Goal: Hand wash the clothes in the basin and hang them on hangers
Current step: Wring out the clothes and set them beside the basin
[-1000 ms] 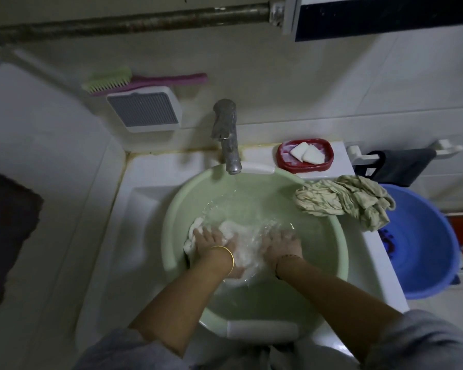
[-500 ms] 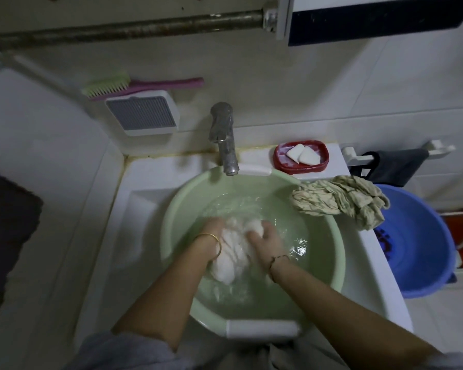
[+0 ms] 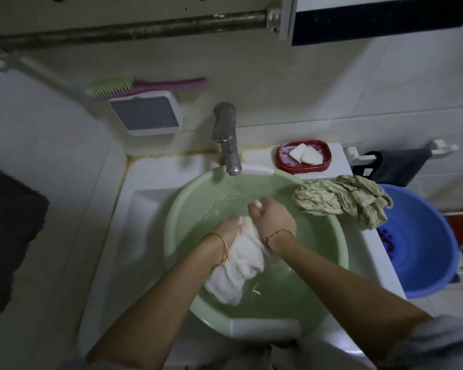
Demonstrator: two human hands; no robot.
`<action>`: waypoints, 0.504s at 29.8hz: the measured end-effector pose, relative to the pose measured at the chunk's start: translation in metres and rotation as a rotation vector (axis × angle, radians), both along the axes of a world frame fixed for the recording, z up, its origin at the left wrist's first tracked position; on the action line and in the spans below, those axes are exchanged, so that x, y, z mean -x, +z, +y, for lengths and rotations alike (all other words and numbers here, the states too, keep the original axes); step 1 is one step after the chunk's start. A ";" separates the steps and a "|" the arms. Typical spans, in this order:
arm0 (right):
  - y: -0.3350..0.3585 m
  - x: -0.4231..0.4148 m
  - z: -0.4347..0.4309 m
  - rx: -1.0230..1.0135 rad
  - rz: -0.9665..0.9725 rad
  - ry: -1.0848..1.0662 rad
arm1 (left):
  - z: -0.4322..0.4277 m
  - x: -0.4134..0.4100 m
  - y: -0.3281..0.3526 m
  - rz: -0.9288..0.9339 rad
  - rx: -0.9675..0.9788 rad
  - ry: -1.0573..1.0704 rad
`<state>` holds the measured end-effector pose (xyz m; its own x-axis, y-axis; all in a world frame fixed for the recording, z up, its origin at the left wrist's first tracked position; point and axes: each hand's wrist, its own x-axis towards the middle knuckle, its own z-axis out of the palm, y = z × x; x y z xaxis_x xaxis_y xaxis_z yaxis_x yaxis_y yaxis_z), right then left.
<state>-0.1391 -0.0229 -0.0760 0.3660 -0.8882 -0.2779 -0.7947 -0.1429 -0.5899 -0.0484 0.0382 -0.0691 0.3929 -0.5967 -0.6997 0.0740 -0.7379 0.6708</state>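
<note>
Both hands (image 3: 251,222) grip white cloth (image 3: 238,265) over green basin (image 3: 340,236).

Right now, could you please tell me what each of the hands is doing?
Left hand: closed, gripping the white cloth.
Right hand: closed, gripping the same cloth.
</note>
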 end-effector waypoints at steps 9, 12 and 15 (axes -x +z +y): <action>-0.062 0.027 0.016 0.032 0.588 0.506 | 0.029 -0.021 -0.033 -0.961 -0.517 -1.113; -0.071 0.027 0.017 -0.077 0.656 0.510 | 0.030 -0.015 -0.043 -0.906 -0.593 -1.141; -0.068 0.024 0.015 -0.272 0.427 0.212 | 0.024 -0.004 -0.045 -0.793 -0.459 -0.989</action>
<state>-0.1627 -0.0076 -0.1436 0.3331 -0.6829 -0.6501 -0.9421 -0.2131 -0.2589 -0.0447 0.0626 -0.1141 0.3256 -0.6379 -0.6979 -0.9053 -0.4234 -0.0354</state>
